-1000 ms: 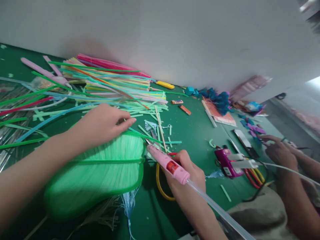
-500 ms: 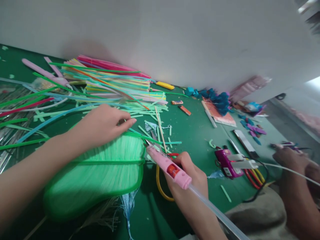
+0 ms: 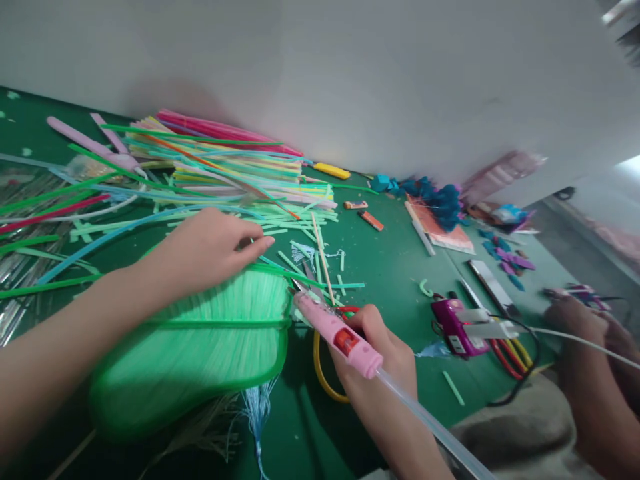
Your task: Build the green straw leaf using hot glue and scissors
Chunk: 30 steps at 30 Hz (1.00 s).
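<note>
Craft workshop, pink glue gun (image 3: 333, 330), coloured strips (image 3: 225, 170) (heaped)

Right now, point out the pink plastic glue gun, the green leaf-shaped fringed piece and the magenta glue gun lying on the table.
pink plastic glue gun (image 3: 326, 325): head view, barrel beside the red switch.
green leaf-shaped fringed piece (image 3: 220, 323): head view, middle rib.
magenta glue gun (image 3: 445, 323): head view, its body.

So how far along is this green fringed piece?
Done: the green fringed piece has its rim strip and middle rib. In hand: the left hand presses its upper edge; the right hand holds the pink glue gun at its tip. Left: probably that tip joint; tassel threads hang loose below.
</note>
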Available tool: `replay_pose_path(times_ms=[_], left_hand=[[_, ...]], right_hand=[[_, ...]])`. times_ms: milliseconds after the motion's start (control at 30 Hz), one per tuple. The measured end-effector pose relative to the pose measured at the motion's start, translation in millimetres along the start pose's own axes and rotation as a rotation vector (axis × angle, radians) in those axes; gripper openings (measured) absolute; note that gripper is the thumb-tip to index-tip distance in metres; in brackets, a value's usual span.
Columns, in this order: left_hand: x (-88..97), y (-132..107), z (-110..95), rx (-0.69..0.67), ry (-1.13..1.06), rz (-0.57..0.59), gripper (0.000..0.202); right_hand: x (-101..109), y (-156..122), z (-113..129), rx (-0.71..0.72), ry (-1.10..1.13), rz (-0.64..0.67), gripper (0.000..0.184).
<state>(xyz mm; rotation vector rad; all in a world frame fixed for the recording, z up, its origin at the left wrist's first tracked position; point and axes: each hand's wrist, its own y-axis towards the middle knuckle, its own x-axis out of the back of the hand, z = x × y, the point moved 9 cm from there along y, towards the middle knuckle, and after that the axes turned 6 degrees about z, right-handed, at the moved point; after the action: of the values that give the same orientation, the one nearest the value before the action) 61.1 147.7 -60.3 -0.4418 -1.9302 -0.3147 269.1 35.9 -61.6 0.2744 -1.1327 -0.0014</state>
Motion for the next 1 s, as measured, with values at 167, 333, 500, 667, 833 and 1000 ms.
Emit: replay_pose_path(times_ms=[167,333,500,667,833,1000], left_hand=[[0.3,1,-1,-0.002,0.006,0.003,0.045],[0.5,1,-1,-0.007,0.016,-0.002,0.043],[-1.4,0,1,0.004,0.012,0.013,0.044],[-0.4,0,-1,-0.008,0.007,0.008,0.045],[-0.7,0,0,-0.017,0.006,0.004,0.046],[-3.8,0,7,-0.013,-0.01,0.0,0.047]], right_hand=[[-1,1,-1,-0.024,0.002,0.013,0.02],[3,-3,-6,-0.071,0.103,0.033,0.019],[12,8,-15,-0.14,0.288,0.138,0.014],[18,31,-22,-0.174,0.343,0.352,0.023],[14,51,-8,-0.056,0.209,0.498,0.023],[9,46,-17,-0.119,0.308,0.601,0.01]])
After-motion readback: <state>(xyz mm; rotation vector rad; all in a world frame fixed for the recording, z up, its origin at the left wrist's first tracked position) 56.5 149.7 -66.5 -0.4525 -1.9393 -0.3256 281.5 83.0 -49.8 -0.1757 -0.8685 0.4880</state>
